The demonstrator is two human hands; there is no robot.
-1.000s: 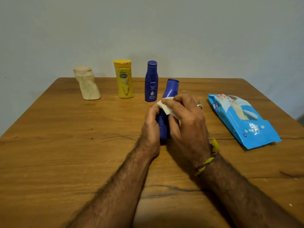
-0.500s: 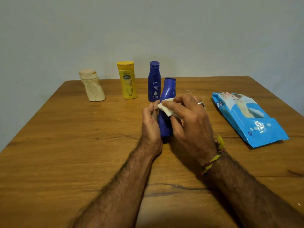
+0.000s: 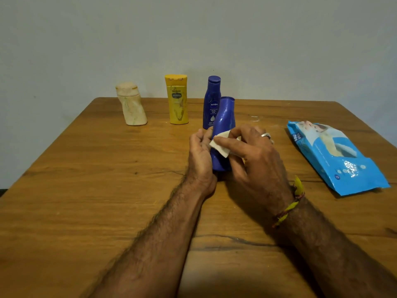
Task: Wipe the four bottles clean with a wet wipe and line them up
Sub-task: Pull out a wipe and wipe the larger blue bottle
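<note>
The left hand (image 3: 200,155) grips the plain blue bottle (image 3: 223,130) upright at mid-table; the right hand (image 3: 255,155) pinches a folded wet wipe (image 3: 220,145) against its side; behind stand the Nivea bottle (image 3: 211,100), yellow Vaseline bottle (image 3: 177,100) and cream bottle (image 3: 131,106); the wipes pack (image 3: 335,155) lies right.

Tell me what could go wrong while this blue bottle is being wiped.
The held blue bottle is tilted close in front of the upright Nivea bottle; a wide stroke could topple that one. The left hand steadies it only low down, so pressure from the wipe under the right hand might make it slip.
</note>
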